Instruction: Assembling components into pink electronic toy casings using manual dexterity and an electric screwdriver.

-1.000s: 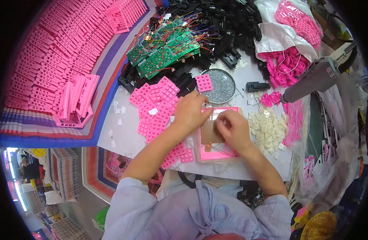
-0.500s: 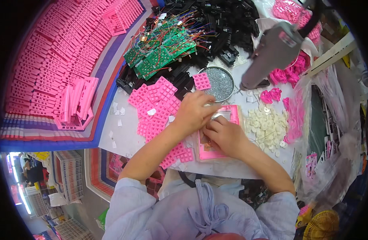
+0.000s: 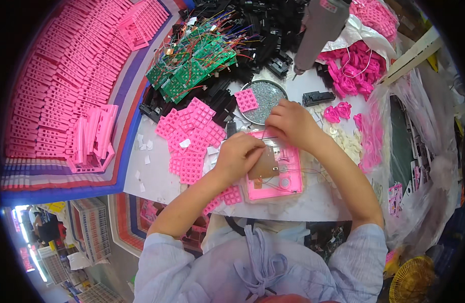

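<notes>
In front of me lies a pink plastic case, its inside facing up. A brown circuit board sits over its left part, and thin wires trail out past the case's right side. My left hand is closed at the board's upper left edge, thumb and fingers pressed together on it. Above the case's top edge, my right hand pinches a thin dark wire that runs down toward the left fingertips. The wire's end is hidden by the fingers.
Beyond the case stands a round dish of small screws, a pink keypad on its rim. An electric screwdriver hangs above. Pink keypads pile up left, green circuit boards behind. White discs lie right.
My right hand has risen out of the case to its top edge, and my left hand has drawn down and left, uncovering the brown board. The screwdriver has swung farther away.
</notes>
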A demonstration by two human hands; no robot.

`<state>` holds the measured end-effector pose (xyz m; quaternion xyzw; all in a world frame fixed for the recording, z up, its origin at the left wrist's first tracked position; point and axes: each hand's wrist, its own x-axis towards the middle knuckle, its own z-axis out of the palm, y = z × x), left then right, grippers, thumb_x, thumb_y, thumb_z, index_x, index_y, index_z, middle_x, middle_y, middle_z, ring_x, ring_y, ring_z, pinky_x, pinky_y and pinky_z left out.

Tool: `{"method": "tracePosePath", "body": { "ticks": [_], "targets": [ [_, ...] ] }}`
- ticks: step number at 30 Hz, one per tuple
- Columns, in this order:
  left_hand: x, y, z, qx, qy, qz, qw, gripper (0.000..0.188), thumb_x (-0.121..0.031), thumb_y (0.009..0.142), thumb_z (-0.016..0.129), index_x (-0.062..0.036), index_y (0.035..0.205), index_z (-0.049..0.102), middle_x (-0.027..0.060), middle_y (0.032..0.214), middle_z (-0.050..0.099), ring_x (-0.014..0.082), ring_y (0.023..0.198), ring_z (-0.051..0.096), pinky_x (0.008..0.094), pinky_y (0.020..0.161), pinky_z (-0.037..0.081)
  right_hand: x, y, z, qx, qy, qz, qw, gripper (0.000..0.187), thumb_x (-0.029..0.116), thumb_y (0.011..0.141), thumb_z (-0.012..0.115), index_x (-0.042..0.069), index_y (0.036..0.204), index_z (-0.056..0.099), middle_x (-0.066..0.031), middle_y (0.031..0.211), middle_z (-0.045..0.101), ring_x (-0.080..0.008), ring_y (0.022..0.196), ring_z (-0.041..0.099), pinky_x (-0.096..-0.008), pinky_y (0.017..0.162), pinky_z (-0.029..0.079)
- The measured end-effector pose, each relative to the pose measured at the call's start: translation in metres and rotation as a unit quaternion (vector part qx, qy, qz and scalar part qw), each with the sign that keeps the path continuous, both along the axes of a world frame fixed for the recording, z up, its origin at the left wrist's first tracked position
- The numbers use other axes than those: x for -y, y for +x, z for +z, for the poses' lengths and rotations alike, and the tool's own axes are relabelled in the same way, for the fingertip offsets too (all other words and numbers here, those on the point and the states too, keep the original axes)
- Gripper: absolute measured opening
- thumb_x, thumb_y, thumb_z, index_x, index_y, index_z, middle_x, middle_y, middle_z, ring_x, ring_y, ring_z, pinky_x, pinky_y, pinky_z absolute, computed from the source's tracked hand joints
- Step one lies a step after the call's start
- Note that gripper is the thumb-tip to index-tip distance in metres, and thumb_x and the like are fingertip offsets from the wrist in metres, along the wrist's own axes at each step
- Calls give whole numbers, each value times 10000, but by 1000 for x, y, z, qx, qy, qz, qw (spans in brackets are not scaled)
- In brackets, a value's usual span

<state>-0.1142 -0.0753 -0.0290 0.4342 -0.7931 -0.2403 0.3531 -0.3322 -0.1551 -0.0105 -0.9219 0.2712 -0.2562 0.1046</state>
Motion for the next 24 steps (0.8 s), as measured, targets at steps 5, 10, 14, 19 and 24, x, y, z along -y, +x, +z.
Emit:
{"method": "tracePosePath", "body": {
  "ticks": [5,10,14,19,24],
  "targets": [
    [2,-6,-2,-11,-20,-1,1000,105,-94,807,748,-67,902,713,92,802,671,272,720,624,379,652,484,-38,-8,2,-5,12,-110,994,64,130,742,689,101,760,635,-52,808,598,-280,856,580,-423,705,477],
    [5,-8,3,42,-46,17,998,94,-114,792,758,-82,850,692,70,771,656,265,732,622,390,691,447,-64,-1,11,-135,-57,-83,986,118,171,702,659,78,775,667,-48,812,599,-241,884,559,-369,776,446],
    [7,-11,7,68,-43,20,997,90,-117,783,759,-99,832,686,52,771,656,259,747,625,391,715,430,-90,0,15,-154,-42,-64,985,110,157,695,661,72,762,684,-50,814,598,-241,923,557,-382,814,432],
    [17,-17,14,105,-88,-60,989,84,-129,773,742,-107,824,680,48,810,645,251,794,620,394,725,427,-112,-5,5,-86,-17,-122,989,115,156,705,675,67,778,670,-63,837,596,-257,899,559,-392,791,432],
    [30,-32,26,265,-107,-150,946,94,-154,758,697,-105,838,691,63,862,641,254,856,629,394,755,443,-121,-3,3,-5,14,-185,983,133,112,712,701,62,825,651,-79,850,579,-278,848,553,-402,714,432]
  ]
}}
